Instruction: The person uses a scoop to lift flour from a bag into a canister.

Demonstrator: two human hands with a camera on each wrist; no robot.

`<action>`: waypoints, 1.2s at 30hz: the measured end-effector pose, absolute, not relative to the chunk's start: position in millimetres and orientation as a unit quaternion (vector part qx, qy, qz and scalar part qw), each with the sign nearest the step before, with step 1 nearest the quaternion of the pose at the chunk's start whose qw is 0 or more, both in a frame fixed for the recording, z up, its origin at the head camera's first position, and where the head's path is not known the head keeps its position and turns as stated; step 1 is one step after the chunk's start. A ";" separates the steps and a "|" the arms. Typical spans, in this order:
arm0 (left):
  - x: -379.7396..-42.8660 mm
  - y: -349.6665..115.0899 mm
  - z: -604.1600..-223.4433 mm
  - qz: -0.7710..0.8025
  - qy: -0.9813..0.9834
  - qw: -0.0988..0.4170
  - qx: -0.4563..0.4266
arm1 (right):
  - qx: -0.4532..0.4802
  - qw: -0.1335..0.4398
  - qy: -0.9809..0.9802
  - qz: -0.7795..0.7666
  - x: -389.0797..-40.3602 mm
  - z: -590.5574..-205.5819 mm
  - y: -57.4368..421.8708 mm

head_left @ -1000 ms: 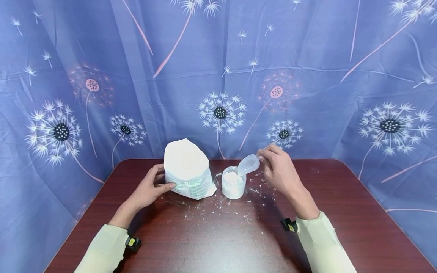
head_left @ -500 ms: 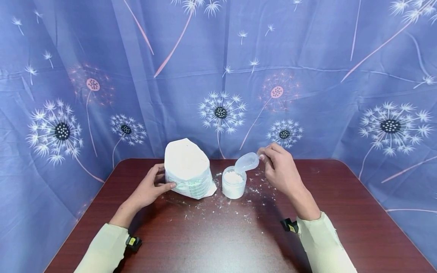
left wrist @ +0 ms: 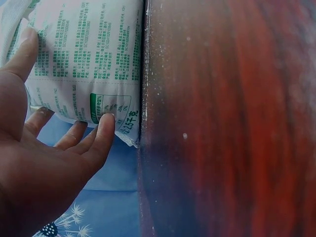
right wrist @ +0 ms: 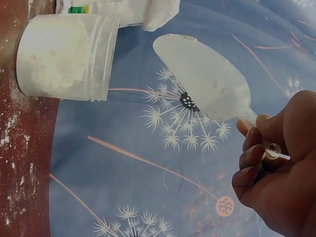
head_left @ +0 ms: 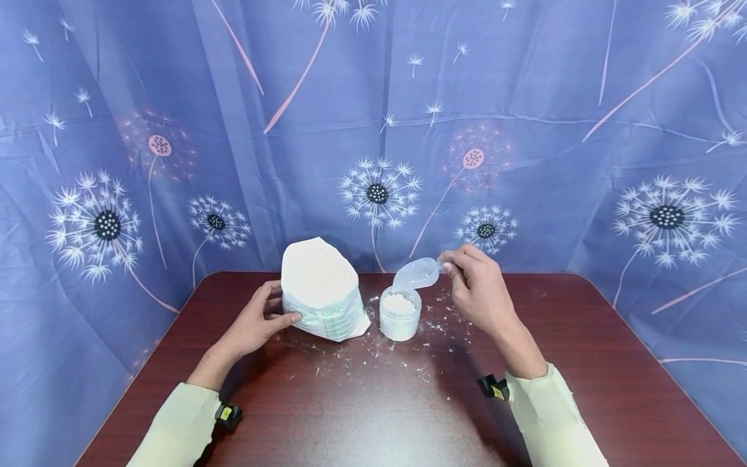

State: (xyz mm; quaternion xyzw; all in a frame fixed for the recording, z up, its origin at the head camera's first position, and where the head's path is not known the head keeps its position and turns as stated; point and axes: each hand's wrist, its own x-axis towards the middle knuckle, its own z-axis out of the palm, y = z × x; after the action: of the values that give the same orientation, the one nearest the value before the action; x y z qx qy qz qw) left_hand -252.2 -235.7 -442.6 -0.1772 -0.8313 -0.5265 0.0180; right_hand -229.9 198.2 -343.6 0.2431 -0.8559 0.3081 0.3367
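My right hand (head_left: 481,295) is gripping a translucent scoop (head_left: 419,274) by the handle; on my feed, the scoop is hovering above a jar (head_left: 399,326) of white powder (head_left: 399,303), toward one o'clock. At the jar's nine o'clock, my left hand (head_left: 255,322) is holding a white bag (head_left: 329,314). White specks (head_left: 440,327) are dotting the table (head_left: 362,415).

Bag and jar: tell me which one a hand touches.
The bag, white with green print: the left hand touches its side. No hand touches the clear jar.
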 end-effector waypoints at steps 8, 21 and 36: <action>-250.3 -235.9 -442.7 -0.526 -0.832 0.019 -0.177 | 0.249 0.345 -0.843 0.328 -229.7 -342.8 193.9; -252.2 -233.9 -442.7 -0.530 -0.825 0.032 -0.194 | 0.250 0.343 -0.838 0.342 -228.0 -340.2 186.1; -251.9 -233.7 -442.0 -0.529 -0.827 0.027 -0.189 | 0.265 0.358 -0.824 0.350 -228.4 -337.9 176.1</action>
State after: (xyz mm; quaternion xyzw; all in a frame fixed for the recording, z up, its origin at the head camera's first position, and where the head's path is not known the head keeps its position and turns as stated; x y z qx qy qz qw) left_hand -251.9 -233.7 -442.0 -0.1893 -0.8267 -0.5291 0.0268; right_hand -228.4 176.1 -337.9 0.2645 -0.8243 0.3501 0.3578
